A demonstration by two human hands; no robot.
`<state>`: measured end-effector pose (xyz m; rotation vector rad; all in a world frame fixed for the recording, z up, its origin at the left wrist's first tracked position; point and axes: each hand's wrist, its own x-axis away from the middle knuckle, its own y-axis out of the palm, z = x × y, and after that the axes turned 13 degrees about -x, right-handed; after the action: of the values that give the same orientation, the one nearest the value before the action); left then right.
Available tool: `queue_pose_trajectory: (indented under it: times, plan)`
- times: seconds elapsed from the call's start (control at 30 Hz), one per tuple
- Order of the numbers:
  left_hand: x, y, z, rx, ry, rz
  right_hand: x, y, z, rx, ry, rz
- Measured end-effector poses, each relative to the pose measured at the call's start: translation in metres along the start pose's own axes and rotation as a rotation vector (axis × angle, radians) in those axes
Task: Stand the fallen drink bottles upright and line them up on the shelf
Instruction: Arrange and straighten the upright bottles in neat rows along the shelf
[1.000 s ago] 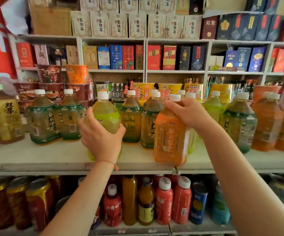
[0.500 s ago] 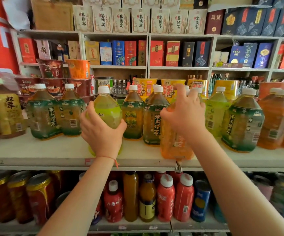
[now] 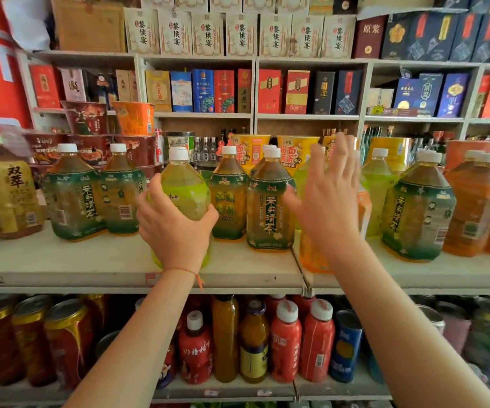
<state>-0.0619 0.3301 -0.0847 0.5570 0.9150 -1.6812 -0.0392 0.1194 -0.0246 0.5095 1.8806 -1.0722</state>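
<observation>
the left hand [image 3: 176, 231] grips the light green bottle [image 3: 185, 195] upright at the shelf [image 3: 61, 260] front. the right hand [image 3: 330, 207], fingers spread, hovers before the orange bottle [image 3: 311, 254] near the edge; a nudge could topple it.

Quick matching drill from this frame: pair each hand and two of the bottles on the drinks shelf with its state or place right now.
Column 1:
1. left hand
2. right hand
3. orange bottle
4. yellow-green bottle

Column 2:
A. stands at the shelf's front edge, mostly hidden behind an open hand
B. fingers spread, holding nothing
C. upright with a white cap, gripped around its body
D. wrapped around a bottle

Pairs: 1-D, 2-B, 3-A, 4-C
</observation>
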Motion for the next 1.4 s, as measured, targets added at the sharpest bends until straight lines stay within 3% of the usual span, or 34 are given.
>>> queue_pose_trajectory:
  times: [0.1,0.17,0.33,0.4,0.57,0.77,0.97,1.2,1.4]
  plan:
    - [-0.008,-0.002,-0.002,0.021,0.004,0.022,0.006,0.021,-0.023,-0.131,-0.133,-0.018]
    - [-0.017,-0.005,-0.005,0.091,0.001,0.034,0.005,0.035,-0.031,-0.177,-0.112,-0.088]
    - [-0.031,-0.006,-0.022,0.314,0.030,-0.164,-0.015,0.060,-0.030,-0.501,0.351,-0.196]
    - [-0.030,-0.004,-0.035,0.341,0.012,-0.294,-0.024,0.068,-0.027,-0.514,0.426,-0.193]
    - [-0.035,0.002,-0.043,0.312,-0.107,-0.502,-0.031,0.074,-0.020,-0.482,0.448,-0.204]
    - [-0.054,0.007,-0.050,0.311,-0.083,-0.611,-0.026,0.072,-0.014,-0.804,0.523,-0.278]
    - [-0.070,0.015,-0.055,0.286,-0.064,-0.661,-0.015,0.067,-0.015,-0.947,0.437,-0.299]
    - [-0.090,0.018,-0.060,0.230,-0.040,-0.771,-0.005,0.066,-0.049,-1.085,0.391,-0.452]
    - [-0.100,-0.001,-0.074,0.299,0.046,-0.952,0.011,0.084,-0.105,-1.148,0.438,-0.397]
